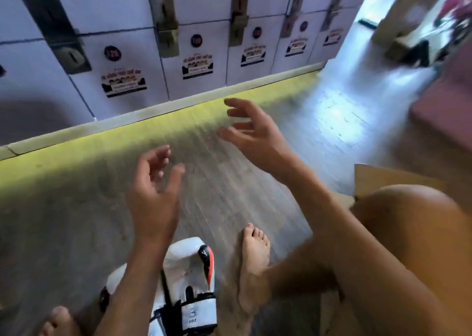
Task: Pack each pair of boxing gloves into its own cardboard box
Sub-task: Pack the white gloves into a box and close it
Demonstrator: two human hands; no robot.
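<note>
A white boxing glove with black and orange trim lies on the wooden floor between my bare feet, partly hidden under my left forearm. My left hand hovers above the floor, fingers loosely spread, holding nothing. Further out, my right hand reaches forward with fingers apart and is empty too. A brown cardboard box shows at the right, mostly hidden behind my right knee. The frame is blurred by motion.
A wall of white lockers with stickers and latches runs along the far side above a pale skirting. A dark red mat lies at the right. My right foot rests beside the glove.
</note>
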